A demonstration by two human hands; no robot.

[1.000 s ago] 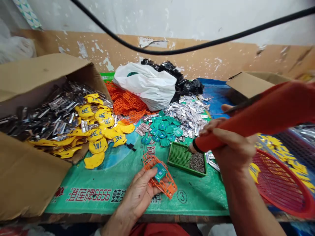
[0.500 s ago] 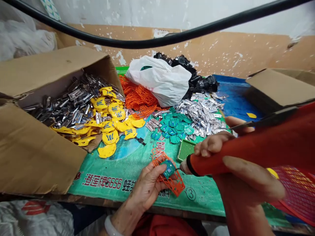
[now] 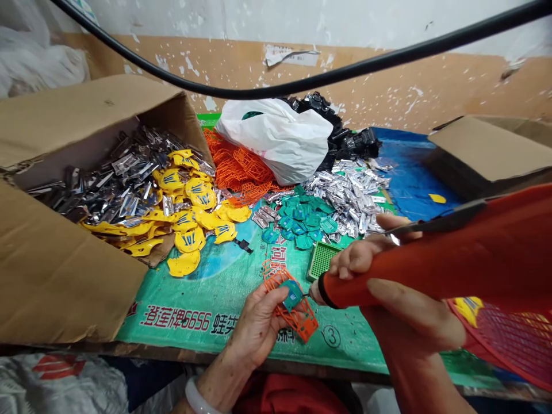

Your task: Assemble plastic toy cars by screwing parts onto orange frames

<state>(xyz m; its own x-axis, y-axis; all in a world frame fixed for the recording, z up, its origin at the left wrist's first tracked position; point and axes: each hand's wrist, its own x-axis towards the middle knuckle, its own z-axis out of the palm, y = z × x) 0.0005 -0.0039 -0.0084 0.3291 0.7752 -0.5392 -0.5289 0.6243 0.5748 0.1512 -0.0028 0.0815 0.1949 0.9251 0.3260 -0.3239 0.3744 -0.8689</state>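
1. Over the front of the green-covered surface [image 3: 353, 348], left hand [image 3: 256, 322] holds an orange lattice frame [image 3: 307, 329] with a teal piece [image 3: 292, 294] set against it. Grip clamped on both: thumb pressing the teal piece, fingers behind the frame.
2. Right hand [image 3: 403, 299] wrapped about a red tool [image 3: 440, 264] – grip closed round its body, thumb along the near side. Tool tilted, tip [image 3: 316, 292] pointing left, at the teal piece's right edge; contact too fine to tell.
3. Just behind the tip: green mesh basket [image 3: 324, 260], partly hidden by the right hand.
4. Beyond: heap of teal pieces [image 3: 308, 215], silvery parts [image 3: 349, 198] next to it, white bag [image 3: 280, 141] on orange lattice stock [image 3: 239, 172].
5. Left side – cardboard box [image 3: 69, 276] on its side, yellow pieces [image 3: 190, 241] spilling from its mouth.
6. Right side: red basket [image 3: 500, 345], near the right forearm.
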